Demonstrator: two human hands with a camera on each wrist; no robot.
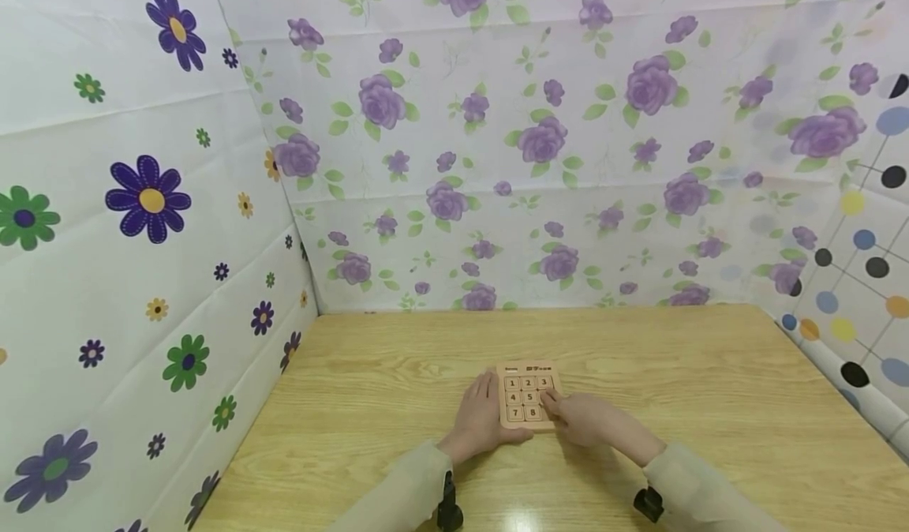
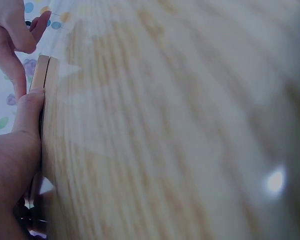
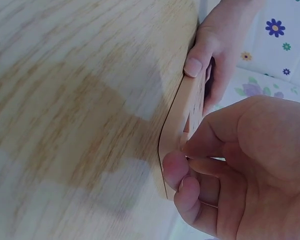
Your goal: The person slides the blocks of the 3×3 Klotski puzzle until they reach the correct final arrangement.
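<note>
A wooden number slide puzzle (image 1: pixel 521 421) lies on the table, its numbered tiles set in rows inside a frame. Tiles 1, 2, 3, 4, 5, 7 and 8 can be read. My left hand (image 1: pixel 479 417) holds the puzzle at its left side, fingers along that edge and thumb along the near edge, as the left wrist view also shows at the thumb (image 2: pixel 27 112). My right hand (image 1: pixel 585 420) has its fingertips on the right column below the 3, hiding that spot. The right wrist view shows its fingers (image 3: pixel 187 192) curled close to the puzzle; whether they pinch a tile is hidden.
The wood-grain table (image 1: pixel 369 382) extends around the puzzle on every side. Behind it hangs a purple-rose cloth (image 1: pixel 497 224); a daisy-print cloth (image 1: pixel 121 279) stands on the left and a dotted cloth (image 1: pixel 866 279) on the right.
</note>
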